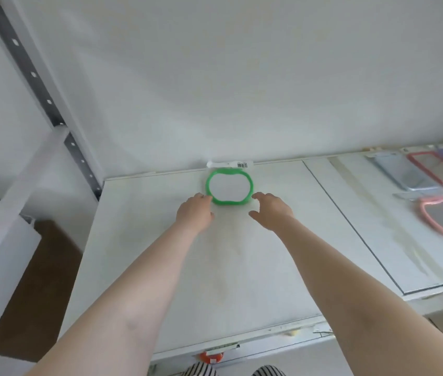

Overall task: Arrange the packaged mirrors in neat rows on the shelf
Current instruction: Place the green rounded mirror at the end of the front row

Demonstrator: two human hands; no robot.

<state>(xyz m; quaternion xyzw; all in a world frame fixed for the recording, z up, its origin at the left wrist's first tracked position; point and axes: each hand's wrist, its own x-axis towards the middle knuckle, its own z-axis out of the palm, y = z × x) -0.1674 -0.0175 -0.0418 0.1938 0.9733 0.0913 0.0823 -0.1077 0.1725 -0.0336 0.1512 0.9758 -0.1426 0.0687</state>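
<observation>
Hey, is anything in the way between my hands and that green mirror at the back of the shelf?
Nothing visible. The left hand already touches the green-framed mirror at its left edge, and the right hand sits just beside its right edge over bare shelf.

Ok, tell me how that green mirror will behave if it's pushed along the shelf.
The green mirror lies flat, so it will probably slide rather than tip or roll. Its clear wrapper with the header card may make it slippery on the smooth shelf. The thin frame suggests light but breakable.
</observation>
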